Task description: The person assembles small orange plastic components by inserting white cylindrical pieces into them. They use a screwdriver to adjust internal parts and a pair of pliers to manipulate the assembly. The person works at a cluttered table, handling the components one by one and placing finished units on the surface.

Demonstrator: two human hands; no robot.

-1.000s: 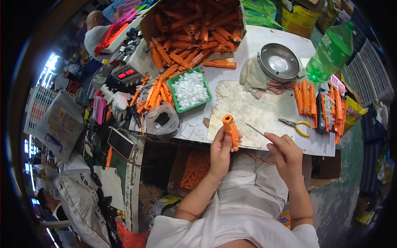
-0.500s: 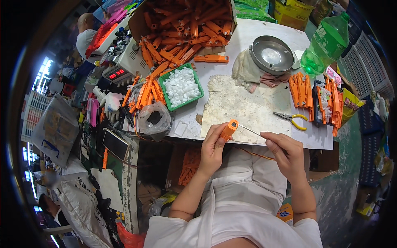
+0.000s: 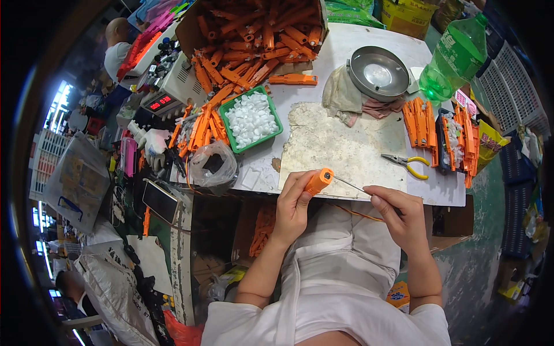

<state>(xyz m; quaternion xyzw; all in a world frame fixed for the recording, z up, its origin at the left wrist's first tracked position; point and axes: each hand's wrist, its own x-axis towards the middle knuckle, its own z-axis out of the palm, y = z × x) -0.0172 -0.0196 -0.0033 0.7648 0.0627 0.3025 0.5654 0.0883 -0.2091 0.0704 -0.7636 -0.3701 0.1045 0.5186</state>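
Observation:
Over the table's near edge, my left hand (image 3: 294,203) is closed around an orange plastic part (image 3: 319,181), a long tube-like housing with a dark round hole in its upper end. My right hand (image 3: 396,210) pinches a thin metal pick-like tool (image 3: 350,185) between thumb and fingertips. The tool's tip points left, close beside the holed end of the part; whether they touch I cannot tell. Beneath both hands lies a worn, pale work sheet (image 3: 346,147). Pliers (image 3: 405,164) with yellow handles rest on its right side.
A green basket (image 3: 273,134) of small white caps stands left of the sheet. Behind it, orange parts spill from a large box (image 3: 190,32). A metal bowl (image 3: 378,72) sits on rags, near a green bottle (image 3: 456,57). More orange parts (image 3: 419,123) are stacked at right.
The orange part has tilted slightly to the right in my left hand, and the tool's tip sits a little lower beside it. Both grips stay the same.

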